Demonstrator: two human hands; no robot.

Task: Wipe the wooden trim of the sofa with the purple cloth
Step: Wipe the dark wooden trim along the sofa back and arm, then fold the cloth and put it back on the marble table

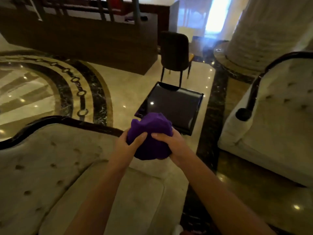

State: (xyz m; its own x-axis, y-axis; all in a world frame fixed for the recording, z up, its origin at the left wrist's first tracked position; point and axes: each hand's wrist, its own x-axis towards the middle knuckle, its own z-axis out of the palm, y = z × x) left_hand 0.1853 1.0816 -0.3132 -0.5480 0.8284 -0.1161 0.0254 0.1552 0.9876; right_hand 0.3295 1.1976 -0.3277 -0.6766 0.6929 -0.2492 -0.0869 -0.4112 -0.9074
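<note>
Purple cloth [149, 133] sits bunched between both hands: left hand [126, 144] and right hand [171, 143] grip it above the sofa [50, 167], near its dark wooden trim [67, 122].

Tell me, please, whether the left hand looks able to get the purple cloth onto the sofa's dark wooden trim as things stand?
Probably yes. The left hand grips the purple cloth together with the right hand, and the wooden trim curves just to their left with nothing between.

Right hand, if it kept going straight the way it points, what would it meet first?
The right hand points up-left into the cloth it holds; past that, probably the left hand, though depth is unclear.
</note>
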